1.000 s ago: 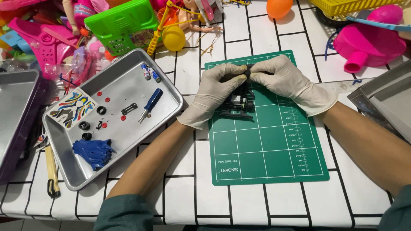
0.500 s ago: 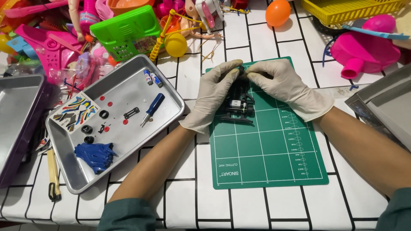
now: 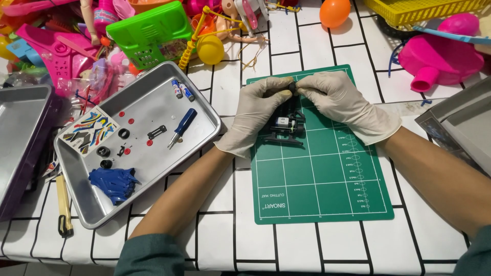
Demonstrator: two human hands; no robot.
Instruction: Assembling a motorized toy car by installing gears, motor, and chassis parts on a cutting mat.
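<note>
Both my hands wear pale gloves and meet over the far part of a green cutting mat (image 3: 327, 194). My left hand (image 3: 258, 110) and my right hand (image 3: 340, 99) pinch the top of a small black toy car chassis (image 3: 284, 127) that stands on the mat. Fingertips of both hands touch at its upper end, hiding that part. A metal tray (image 3: 199, 110) to the left holds a blue screwdriver (image 3: 182, 127), two small batteries (image 3: 181, 89), black wheels (image 3: 123, 133), red dots, a sticker sheet (image 3: 88, 130) and a blue car body shell (image 3: 113, 183).
Bright plastic toys crowd the far left, among them a green basket (image 3: 148, 28) and a yellow ball (image 3: 210, 49). An orange egg (image 3: 335, 12), a yellow basket (image 3: 424, 9) and a pink funnel-shaped toy (image 3: 434, 59) lie at the far right. More metal trays sit at both edges.
Both hands have stayed on the chassis, with the fingertips shifting slightly at its upper end. The view has drifted a little; nothing else moved.
</note>
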